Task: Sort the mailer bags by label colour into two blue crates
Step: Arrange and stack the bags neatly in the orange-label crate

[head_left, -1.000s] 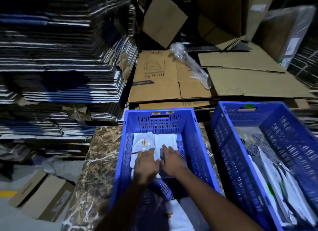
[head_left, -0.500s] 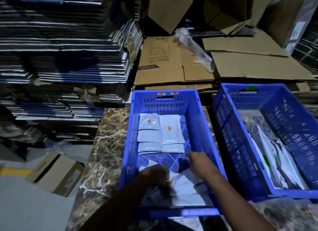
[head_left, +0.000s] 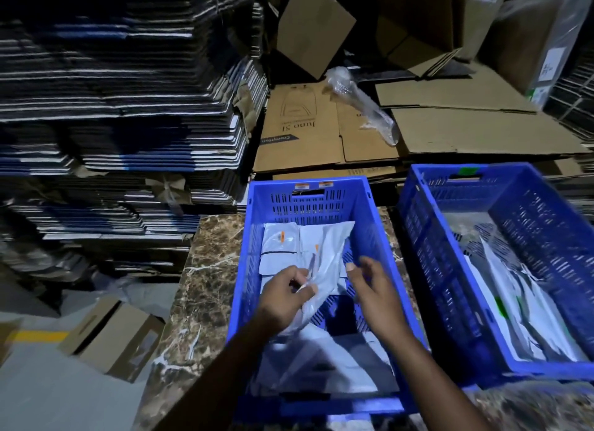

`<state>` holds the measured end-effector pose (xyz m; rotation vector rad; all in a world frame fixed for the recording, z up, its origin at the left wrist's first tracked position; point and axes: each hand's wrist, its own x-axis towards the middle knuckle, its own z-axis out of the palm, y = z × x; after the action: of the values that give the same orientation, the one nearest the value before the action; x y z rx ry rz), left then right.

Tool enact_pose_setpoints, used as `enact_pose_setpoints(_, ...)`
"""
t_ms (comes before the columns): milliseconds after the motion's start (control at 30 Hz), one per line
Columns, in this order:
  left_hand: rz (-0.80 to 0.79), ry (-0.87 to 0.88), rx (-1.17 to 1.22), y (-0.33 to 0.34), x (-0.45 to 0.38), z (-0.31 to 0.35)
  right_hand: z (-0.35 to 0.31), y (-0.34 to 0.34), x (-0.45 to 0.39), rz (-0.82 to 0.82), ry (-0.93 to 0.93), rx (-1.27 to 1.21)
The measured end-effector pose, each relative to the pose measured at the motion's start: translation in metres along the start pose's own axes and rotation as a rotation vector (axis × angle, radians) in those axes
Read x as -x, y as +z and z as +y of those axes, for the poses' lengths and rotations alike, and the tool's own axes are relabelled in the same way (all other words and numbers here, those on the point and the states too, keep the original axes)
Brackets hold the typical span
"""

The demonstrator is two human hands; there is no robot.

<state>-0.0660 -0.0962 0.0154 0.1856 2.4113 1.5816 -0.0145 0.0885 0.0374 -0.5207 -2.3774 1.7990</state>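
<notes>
Now left hand (head_left: 284, 297) lifts white mailer bag (head_left: 324, 263), pinched at lower edge, above orange-label stacks (head_left: 283, 247) in left blue crate (head_left: 379, 225); half second ago both hands reached low. Right hand (head_left: 374, 282) open, close beside bag. Placement onto stack likely next.

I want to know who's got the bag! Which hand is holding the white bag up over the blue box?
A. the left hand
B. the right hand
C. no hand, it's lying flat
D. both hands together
A. The left hand pinches the lifted mailer bag above the left crate, while the right hand hangs open beside it, seemingly not gripping the bag.
</notes>
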Motion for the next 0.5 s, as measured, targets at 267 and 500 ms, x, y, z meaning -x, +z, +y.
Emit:
enact_pose_setpoints(267, 0.145, -0.125, 0.533, 0.005, 0.006, 0.004, 0.009, 0.008, -0.018, -0.119, 0.093, -0.110)
enact_pose_setpoints(500, 0.257, -0.161, 0.517, 0.008, -0.004, -0.003, 0.007, 0.011, -0.021, -0.241, 0.143, -0.174)
